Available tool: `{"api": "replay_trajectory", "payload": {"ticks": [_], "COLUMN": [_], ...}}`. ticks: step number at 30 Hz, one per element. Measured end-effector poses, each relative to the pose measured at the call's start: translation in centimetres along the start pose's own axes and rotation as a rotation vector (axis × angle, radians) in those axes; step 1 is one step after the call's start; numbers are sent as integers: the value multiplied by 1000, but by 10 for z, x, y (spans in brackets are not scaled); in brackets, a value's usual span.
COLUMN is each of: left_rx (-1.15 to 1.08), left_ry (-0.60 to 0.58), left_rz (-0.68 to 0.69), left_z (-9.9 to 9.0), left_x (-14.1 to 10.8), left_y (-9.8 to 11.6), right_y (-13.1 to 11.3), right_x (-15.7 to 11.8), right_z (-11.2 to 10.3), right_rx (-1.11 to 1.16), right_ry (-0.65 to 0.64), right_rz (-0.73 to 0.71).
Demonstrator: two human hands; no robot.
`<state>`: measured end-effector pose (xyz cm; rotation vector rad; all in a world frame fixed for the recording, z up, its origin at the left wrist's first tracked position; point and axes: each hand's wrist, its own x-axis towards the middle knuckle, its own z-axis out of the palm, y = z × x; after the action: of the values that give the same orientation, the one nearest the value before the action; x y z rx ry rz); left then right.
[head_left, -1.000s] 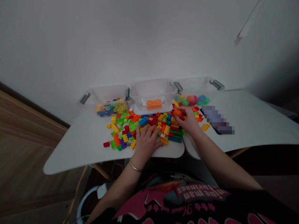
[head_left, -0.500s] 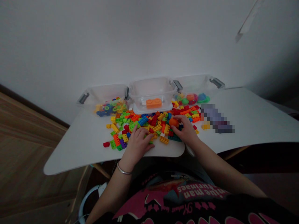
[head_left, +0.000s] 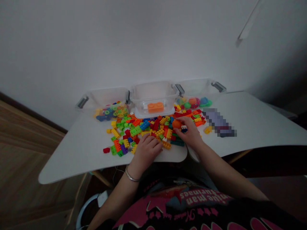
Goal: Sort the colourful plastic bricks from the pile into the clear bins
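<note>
A pile of colourful toy building bricks (head_left: 135, 130) lies spread over the white table. At its right side my right hand (head_left: 191, 133) pinches a round orange ball (head_left: 177, 123) between thumb and fingers, low over the bricks. My left hand (head_left: 148, 149) is at the front edge of the pile, palm down, with its fingers curled in close together. Whatever may lie under those fingers is hidden, and the left thumb does not show. A yellow brick (head_left: 166, 145) sits just right of the left hand.
Against the wall stand three clear plastic boxes. The left box (head_left: 105, 95) holds small colourful pieces, the middle box (head_left: 154, 91) shows a large orange brick (head_left: 155, 107), and the right box (head_left: 198, 88) has rounded toys. A pixelated patch (head_left: 219, 123) covers something on the right.
My left hand has shifted right along the pile's front edge, and its fingers have drawn together. My right hand still pinches the orange ball in nearly the same place. The view has moved slightly.
</note>
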<state>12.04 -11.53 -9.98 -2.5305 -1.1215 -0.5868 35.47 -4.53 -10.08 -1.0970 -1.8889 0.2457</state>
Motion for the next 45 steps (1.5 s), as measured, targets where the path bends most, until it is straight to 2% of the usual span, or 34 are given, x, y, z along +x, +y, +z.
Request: {"api": "replay_trajectory", "payload": {"ticks": [5, 9, 12, 16, 18, 21, 24, 26, 28, 31, 35, 38, 41, 45], "left_rx": [46, 50, 35, -11, -40, -107, -189, -223, -242, -287, -360, -373, -350, -307], "left_ry": [11, 13, 23, 16, 11, 15, 33, 38, 33, 24, 9, -5, -25, -56], "left_rz": [11, 8, -26, -72, -83, -101, -125, -139, -152, -190, -266, -297, -318, -332], "left_z": [6, 6, 6, 5, 6, 8, 11, 13, 13, 13, 10, 6, 4, 4], "left_x": [2, 3, 3, 2, 0, -3, -5, -6, -6, -6, -4, -3, -3, -3], "left_y": [7, 8, 9, 8, 5, 2, 0, -1, -2, -2, -2, -2, -1, 3], "right_y": [29, 67, 93, 115, 122, 127, 116, 96, 67, 21, -24, -37, -40, -39], "right_x": [53, 103, 128, 138, 138, 139, 136, 129, 117, 87, 36, 1, -23, -35], "right_z": [-50, -81, -88, -82, -78, -76, -76, -73, -68, -52, -18, 8, 25, 34], "right_rx": [-134, -198, -260, -360, -408, -434, -398, -354, -301, -185, -48, -142, -243, -273], "right_ry": [277, 386, 353, 184, 141, 150, 213, 255, 244, 110, -186, -292, -291, -230], "right_rz": [93, 156, 277, 448, 484, 473, 365, 233, 103, -76, -267, -296, -345, -455]}}
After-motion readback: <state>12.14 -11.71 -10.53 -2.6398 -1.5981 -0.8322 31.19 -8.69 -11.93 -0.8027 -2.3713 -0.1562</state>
